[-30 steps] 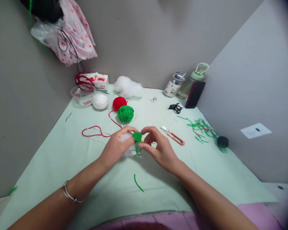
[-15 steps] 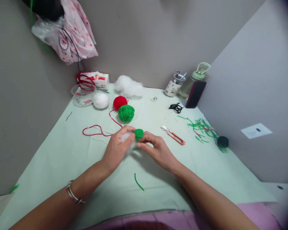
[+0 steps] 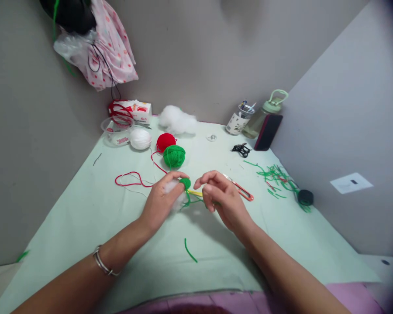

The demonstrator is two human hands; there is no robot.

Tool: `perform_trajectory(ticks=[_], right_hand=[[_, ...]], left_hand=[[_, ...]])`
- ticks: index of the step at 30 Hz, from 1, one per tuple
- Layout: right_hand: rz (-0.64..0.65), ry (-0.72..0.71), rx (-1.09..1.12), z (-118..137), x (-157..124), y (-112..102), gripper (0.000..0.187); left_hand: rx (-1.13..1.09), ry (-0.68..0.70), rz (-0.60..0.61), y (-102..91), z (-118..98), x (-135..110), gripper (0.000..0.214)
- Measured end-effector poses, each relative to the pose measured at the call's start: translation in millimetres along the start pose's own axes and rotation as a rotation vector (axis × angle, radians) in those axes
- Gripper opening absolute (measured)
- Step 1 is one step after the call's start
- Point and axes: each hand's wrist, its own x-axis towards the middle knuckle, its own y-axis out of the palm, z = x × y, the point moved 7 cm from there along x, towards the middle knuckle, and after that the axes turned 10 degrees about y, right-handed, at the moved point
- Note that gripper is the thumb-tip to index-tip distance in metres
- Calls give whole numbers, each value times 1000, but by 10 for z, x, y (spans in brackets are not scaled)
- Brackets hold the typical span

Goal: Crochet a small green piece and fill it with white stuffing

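Note:
My left hand (image 3: 163, 196) is closed on a small green crocheted piece (image 3: 184, 183), with a tuft of white stuffing (image 3: 173, 188) under its fingers. A slim yellow crochet hook (image 3: 195, 193) runs from beside the piece to the curled fingers of my right hand (image 3: 221, 196), which partly hide it. The right index finger is raised and bent. Green yarn (image 3: 196, 201) stretches below the hook between the hands. Behind them sits the green yarn ball (image 3: 174, 156), touching a red yarn ball (image 3: 165, 142).
Orange thread snips (image 3: 245, 193) lie partly behind my right hand. Green yarn scraps (image 3: 273, 176) and a black roll (image 3: 305, 197) are at the right. A white yarn ball (image 3: 140, 139), plastic tub (image 3: 118, 133) and stuffing pile (image 3: 177, 120) stand farther back. A green strand (image 3: 190, 250) lies in front.
My right hand has drawn away to the right from the green piece, exposing the yellow hook and the yarn between the hands. My left hand keeps hold of the piece, now turned slightly.

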Motion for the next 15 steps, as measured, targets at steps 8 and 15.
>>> perform_trajectory(ticks=[8, 15], right_hand=[[123, 128, -326, -210, 23, 138, 29], [-40, -83, -506, -30, 15, 38, 17]], left_hand=[[89, 89, 45, 32, -65, -28, 16], [125, 108, 39, 8, -44, -6, 15]])
